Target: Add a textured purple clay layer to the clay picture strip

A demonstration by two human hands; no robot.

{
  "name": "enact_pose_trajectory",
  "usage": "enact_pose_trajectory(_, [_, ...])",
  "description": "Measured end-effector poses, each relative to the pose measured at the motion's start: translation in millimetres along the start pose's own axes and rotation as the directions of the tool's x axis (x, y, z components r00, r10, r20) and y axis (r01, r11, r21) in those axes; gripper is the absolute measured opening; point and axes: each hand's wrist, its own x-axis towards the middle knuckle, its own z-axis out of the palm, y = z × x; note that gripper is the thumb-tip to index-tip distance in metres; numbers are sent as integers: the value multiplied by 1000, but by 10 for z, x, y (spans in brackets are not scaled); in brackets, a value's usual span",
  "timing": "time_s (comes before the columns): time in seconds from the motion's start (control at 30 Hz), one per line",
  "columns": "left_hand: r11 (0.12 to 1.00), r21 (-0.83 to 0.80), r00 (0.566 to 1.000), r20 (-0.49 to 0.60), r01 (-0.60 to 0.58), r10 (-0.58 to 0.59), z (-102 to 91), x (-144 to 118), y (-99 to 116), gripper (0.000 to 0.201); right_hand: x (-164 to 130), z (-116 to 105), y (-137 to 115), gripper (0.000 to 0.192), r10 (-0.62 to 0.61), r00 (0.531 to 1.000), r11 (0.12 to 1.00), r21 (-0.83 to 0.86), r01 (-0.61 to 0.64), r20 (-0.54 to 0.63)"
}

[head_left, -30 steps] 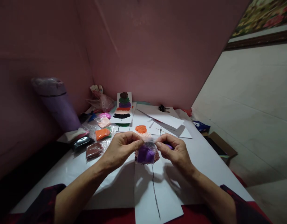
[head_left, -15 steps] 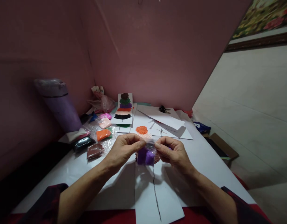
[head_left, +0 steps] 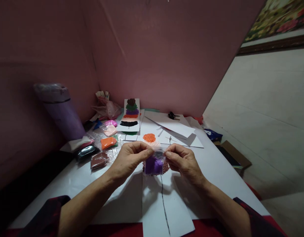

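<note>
1. Bag: a small clear bag (head_left: 154,164) with purple lumps inside hangs between the two hands, above a white card (head_left: 154,204) at the near side of the table (head_left: 226,191).

2. Left hand (head_left: 132,156): thumb and forefinger pinch the upper left corner of the bag; the other fingers are curled behind, and their exact position cannot be told.

3. Right hand (head_left: 185,160): thumb and forefinger pinch the upper right corner; the remaining fingers are folded in toward the palm (whether they hold anything cannot be told).

4. White card: it bears a long dark line (head_left: 163,197) running toward the person, and its near end reaches past the table's edge. A brown textured patch (head_left: 166,168) shows from behind the bag; an orange patch (head_left: 149,138) lies beyond it.

5. Left side of table: an orange packet (head_left: 108,142), a brown packet (head_left: 99,160) and a black packet (head_left: 87,151) lie near one another, to the left of the left hand. A purple roll (head_left: 64,115) leans behind them.

6. Far side of table: a striped card (head_left: 131,116) in several colours stands near the wall (head_left: 152,59). To its right, a small black item (head_left: 171,115) rests on white paper (head_left: 170,122).
</note>
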Motion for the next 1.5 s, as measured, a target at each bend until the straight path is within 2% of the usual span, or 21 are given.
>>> enact_pose_trajectory(0.23, [997,56,994,95,56,-61,20,-16,-11,24,-35,30,32,26,-23,996,993,-112,34,90])
enact_pose_trajectory(0.4, [999,5,999,4,45,-45,44,-16,-6,22,-65,42,38,32,-48,987,976,-202,78,153])
enact_pose_trajectory(0.53, [999,-20,998,-40,42,-43,43,-6,-7,22,-93,56,52,24,-108,972,865,-462,195,209])
enact_pose_trajectory(0.67, [998,13,998,32,54,-55,35,0,-14,21,-101,60,64,20,-65,969,812,-552,190,237])
enact_pose_trajectory(0.8, [998,41,999,25,45,-46,43,-8,-12,20,-95,57,48,19,-58,959,821,-534,204,277])
enact_pose_trajectory(0.97, [1000,-8,995,-98,-27,26,88,-19,-41,17,-93,84,27,20,24,981,881,-469,70,191])
enact_pose_trajectory(1.13, [998,-23,990,-135,-51,47,106,-6,-93,20,-76,81,19,21,80,980,920,-393,-3,180])
enact_pose_trajectory(1.33, [997,-40,995,-87,-59,56,-23,57,-121,36,-74,54,82,23,5,992,942,-334,38,127])
enact_pose_trajectory(1.43, [999,-21,999,-13,-39,39,-53,75,-134,35,-62,52,119,25,-13,996,963,-267,37,91])
enact_pose_trajectory(1.5, [998,38,999,-15,-45,45,-42,84,-133,33,-43,47,129,27,-19,996,968,-249,41,87])
